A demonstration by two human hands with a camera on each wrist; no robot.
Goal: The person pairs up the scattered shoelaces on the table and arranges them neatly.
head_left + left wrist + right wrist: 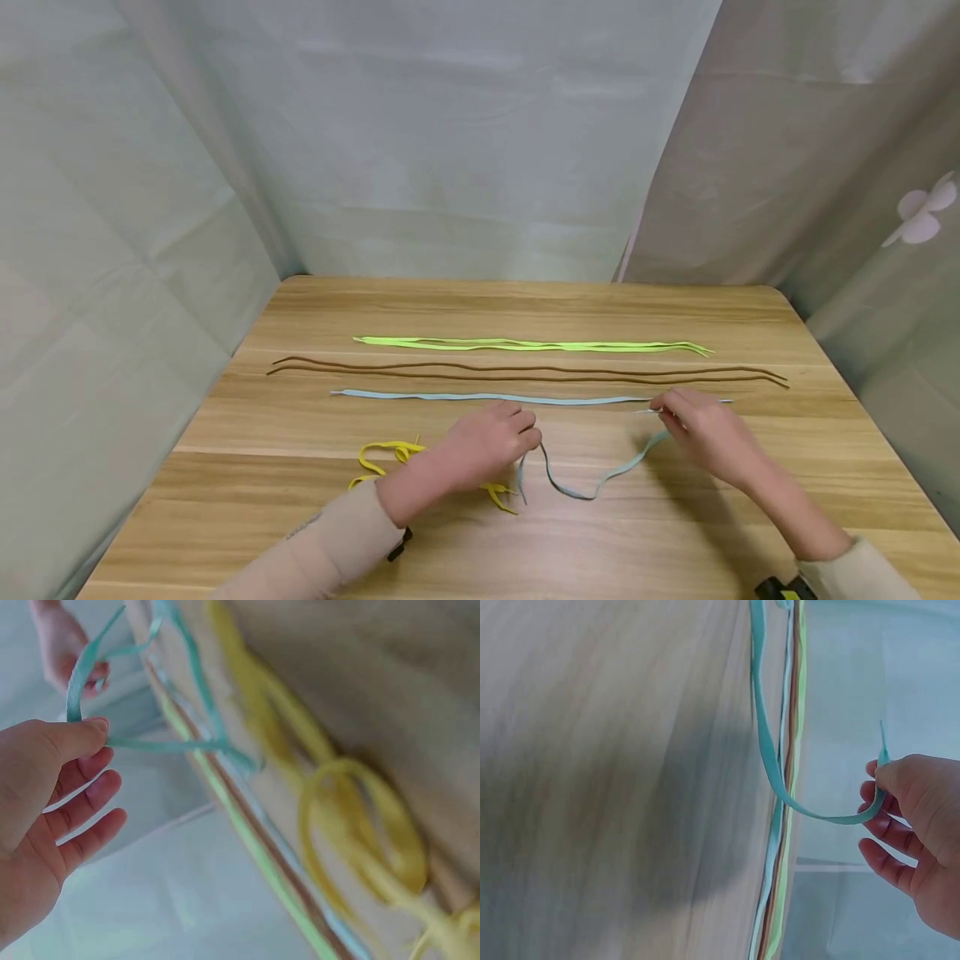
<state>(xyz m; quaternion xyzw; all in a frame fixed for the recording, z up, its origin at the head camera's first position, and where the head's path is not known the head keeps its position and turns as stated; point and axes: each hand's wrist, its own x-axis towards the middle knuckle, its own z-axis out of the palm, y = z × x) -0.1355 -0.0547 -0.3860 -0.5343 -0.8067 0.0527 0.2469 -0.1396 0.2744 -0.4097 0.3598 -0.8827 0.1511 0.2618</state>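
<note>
A light blue shoelace (576,495) sags between my two hands over the front of the table. My left hand (491,442) pinches it between thumb and forefinger, and a short tail hangs below. Near its other end, my right hand (703,433) pinches the lace, whose tip sticks out past the fingers in the right wrist view. Just beyond the hands, another light blue lace (480,397) lies straight across the table, partly covered by the right hand. A loose heap of yellow laces (360,832) lies under the left forearm, which hides part of it in the head view.
Behind the blue lace, two brown laces (465,366) run side by side across the wooden table (525,308). Farther back lies a bundle of bright green laces (525,344). Pale curtains (465,142) enclose the table at the back and sides.
</note>
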